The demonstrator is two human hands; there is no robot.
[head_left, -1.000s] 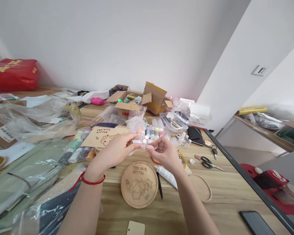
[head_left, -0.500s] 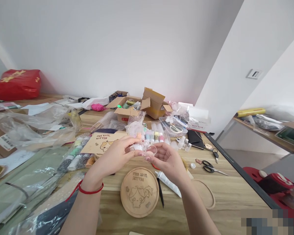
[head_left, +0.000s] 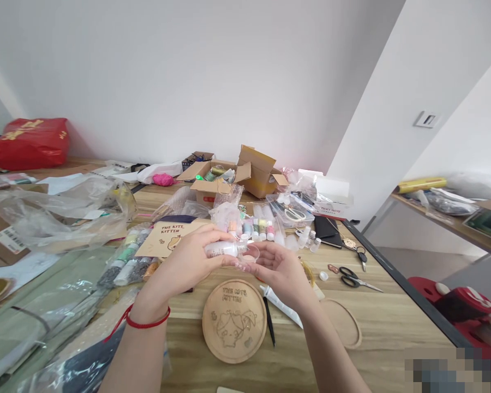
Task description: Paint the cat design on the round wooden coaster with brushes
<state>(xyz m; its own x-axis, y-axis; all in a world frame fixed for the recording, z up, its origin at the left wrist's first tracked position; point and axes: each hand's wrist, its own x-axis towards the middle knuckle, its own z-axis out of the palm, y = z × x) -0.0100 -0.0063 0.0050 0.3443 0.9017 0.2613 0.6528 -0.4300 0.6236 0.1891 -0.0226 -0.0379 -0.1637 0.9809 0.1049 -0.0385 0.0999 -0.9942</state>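
Note:
My left hand is closed around a small clear bottle with whitish contents, lying nearly level with its neck to the right. At that neck is a small clear cup, held in the curled fingers of my right hand. Below both hands a round wooden plaque with an outlined kitten drawing and lettering rests on the table. Black tweezers and a white tube lie to its right. Behind my left hand is a printed kitten card, partly covered.
Small bottles of coloured material stand behind my hands. Scissors, a white cap and a thin wooden ring-edged disc are at the right. Plastic-wrapped packs cover the left. Open cardboard boxes sit by the wall.
The bottle has shifted slightly left with my left hand, and more of its body and neck now shows. My right hand keeps the cup in nearly the same place.

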